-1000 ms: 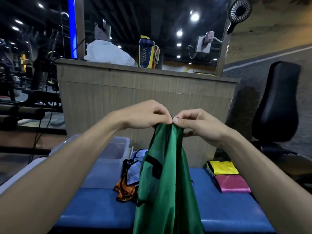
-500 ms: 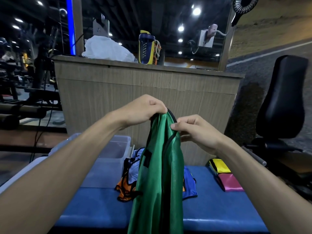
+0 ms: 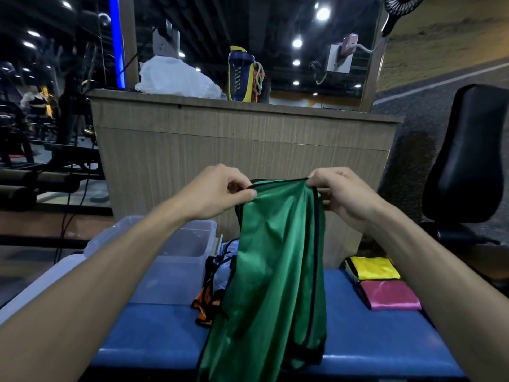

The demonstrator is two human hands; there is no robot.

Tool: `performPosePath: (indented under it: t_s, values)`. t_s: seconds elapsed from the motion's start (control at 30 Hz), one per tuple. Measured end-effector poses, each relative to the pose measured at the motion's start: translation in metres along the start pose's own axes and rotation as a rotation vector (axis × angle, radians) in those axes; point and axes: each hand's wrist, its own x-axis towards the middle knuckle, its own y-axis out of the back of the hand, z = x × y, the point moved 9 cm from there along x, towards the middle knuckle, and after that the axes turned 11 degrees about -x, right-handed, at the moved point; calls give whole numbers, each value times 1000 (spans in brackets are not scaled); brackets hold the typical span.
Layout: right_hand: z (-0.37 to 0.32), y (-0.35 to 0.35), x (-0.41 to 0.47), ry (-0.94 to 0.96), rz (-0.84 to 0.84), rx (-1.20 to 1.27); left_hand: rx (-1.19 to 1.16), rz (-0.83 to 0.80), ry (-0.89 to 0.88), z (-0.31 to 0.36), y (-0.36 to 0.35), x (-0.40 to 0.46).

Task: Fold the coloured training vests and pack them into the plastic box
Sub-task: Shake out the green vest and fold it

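A green training vest (image 3: 275, 266) with black trim hangs in the air over the blue bench (image 3: 366, 343). My left hand (image 3: 220, 191) pinches its top edge on the left and my right hand (image 3: 341, 194) pinches the same edge on the right, stretching it flat between them. The clear plastic box (image 3: 176, 257) stands on the bench at the left, behind my left forearm. An orange vest (image 3: 205, 301) and a pale blue vest (image 3: 223, 271) lie crumpled beside the box, partly hidden by the green one. A folded yellow vest (image 3: 371, 267) and a folded pink vest (image 3: 388, 296) lie at the right.
A wooden counter (image 3: 242, 150) rises directly behind the bench, with a white bag (image 3: 176, 78) and a blue and yellow bottle (image 3: 239, 75) on top. A black padded seat (image 3: 465, 161) stands at the right. Gym machines fill the left background.
My hands have moved apart along the vest's top edge, spreading the bunched green fabric wider. The view has tilted up slightly.
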Motion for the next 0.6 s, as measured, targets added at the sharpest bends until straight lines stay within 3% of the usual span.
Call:
performPosePath:
  t_s: [0.13, 0.27, 0.43, 0.53, 0.6]
  values:
    - [-2, -11, 3, -20, -52, -37, -29, 17, 35, -4, -4, -1]
    - [-3, -23, 5, -7, -97, -31, -256, -107, 137, 0, -17, -3]
    - [-3, -25, 4, 10, -108, -11, -419, -204, 119, -3, -25, -5]
    - [2, -31, -4, 76, -190, 8, -552, -39, 154, -15, -3, 3]
    - [10, -39, -11, 101, -216, 38, -505, 126, 171, -26, 21, 14]
